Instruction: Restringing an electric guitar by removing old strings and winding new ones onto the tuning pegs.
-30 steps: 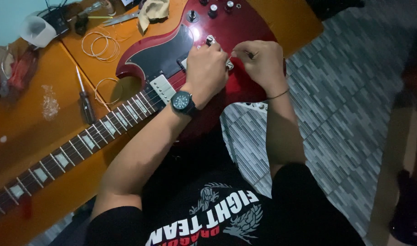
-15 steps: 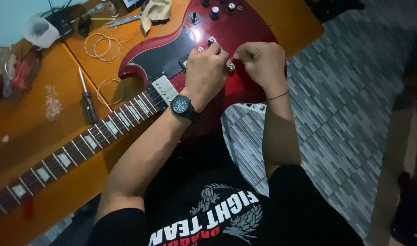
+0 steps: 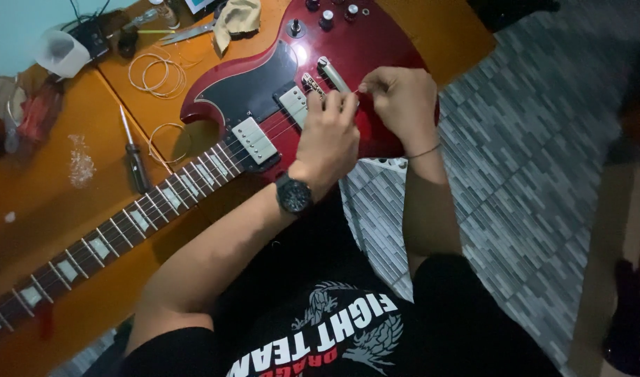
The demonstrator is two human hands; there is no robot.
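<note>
Your red electric guitar (image 3: pixel 376 63) lies flat on the orange desk (image 3: pixel 75 209), body to the far right near the desk's edge, neck (image 3: pixel 124 227) running toward the near left. Both of your hands are at the bridge area. Your left hand (image 3: pixel 327 136), the one with the black watch (image 3: pixel 294 194), rests on the body just beside the nearer pickup, fingers curled narrow over the strings. Your right hand (image 3: pixel 400 98) is pinched shut at thumb and forefinger close to the silver tailpiece (image 3: pixel 332 73); it looks to be holding a thin string end, though the wire itself is too fine to make out for certain.

Judging from this, the main risk is the loose string end. If your pinch slips while the wire is under any pull, it could whip back and scratch the glossy red finish or prick a finger. Your watch sits close over the body edge; pressing down could mark the lacquer.

The guitar body hangs near the desk's right edge, so a hard tug toward you might shift it toward the tiled floor (image 3: pixel 515 174).

On the far left, coiled wire (image 3: pixel 156 70), a screwdriver (image 3: pixel 135 160) just beside the neck, and scissors (image 3: pixel 187 31) lie well apart from your hands, but a sliding neck could knock the screwdriver.
</note>
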